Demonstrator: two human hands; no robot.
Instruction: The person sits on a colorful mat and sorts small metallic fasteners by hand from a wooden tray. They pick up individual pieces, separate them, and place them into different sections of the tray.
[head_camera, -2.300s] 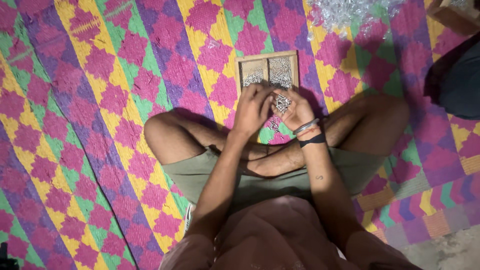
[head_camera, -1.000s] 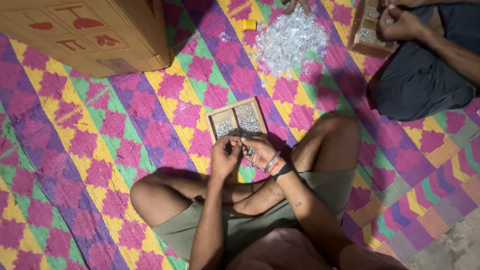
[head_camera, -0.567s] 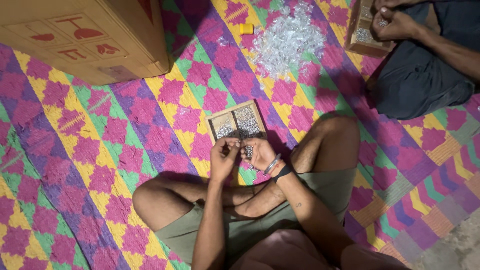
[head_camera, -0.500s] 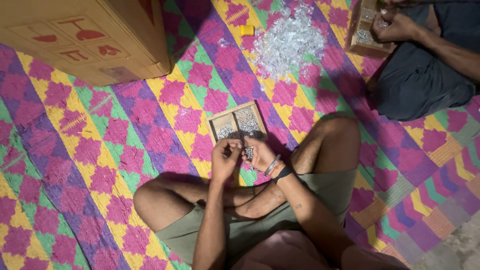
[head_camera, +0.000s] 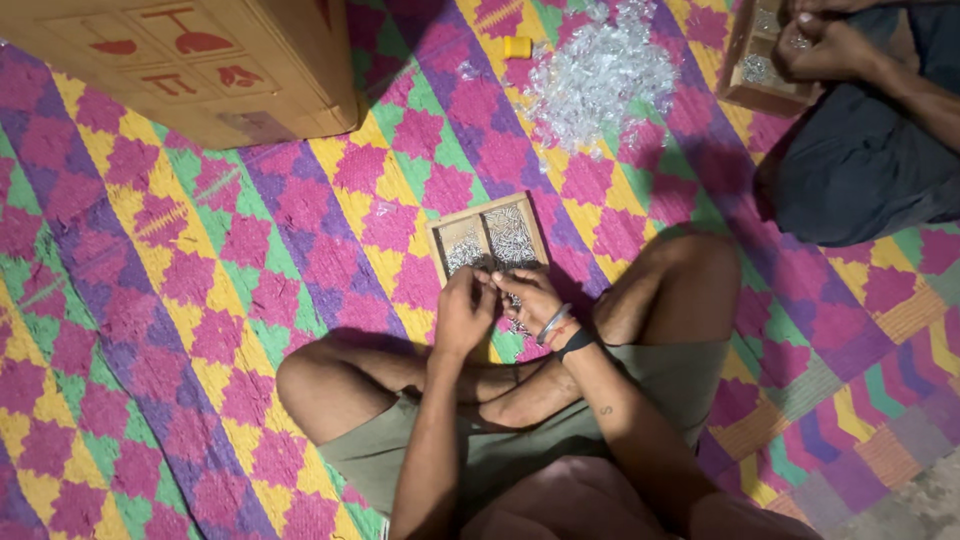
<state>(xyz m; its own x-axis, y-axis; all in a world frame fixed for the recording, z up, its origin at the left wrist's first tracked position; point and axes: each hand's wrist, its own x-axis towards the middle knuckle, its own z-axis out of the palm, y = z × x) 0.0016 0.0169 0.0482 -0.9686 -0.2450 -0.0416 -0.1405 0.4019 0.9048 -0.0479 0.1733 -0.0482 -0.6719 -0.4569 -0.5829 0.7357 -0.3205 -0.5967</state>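
Divided tray (head_camera: 488, 238) on mat (head_camera: 200, 300) before both hands, cardboard box (head_camera: 200, 60) far left, loose heap (head_camera: 600, 75) behind.

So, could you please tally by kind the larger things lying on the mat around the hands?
Wooden trays: 2, one by the hands, one by the other person
Cardboard box: 1
Heap of clear pieces: 1
Small yellow cylinder: 1
Total: 5

floor: woven mat (head_camera: 200, 300), pink, yellow, green, purple diamonds | cardboard box (head_camera: 200, 60) top left | light: dim, warm
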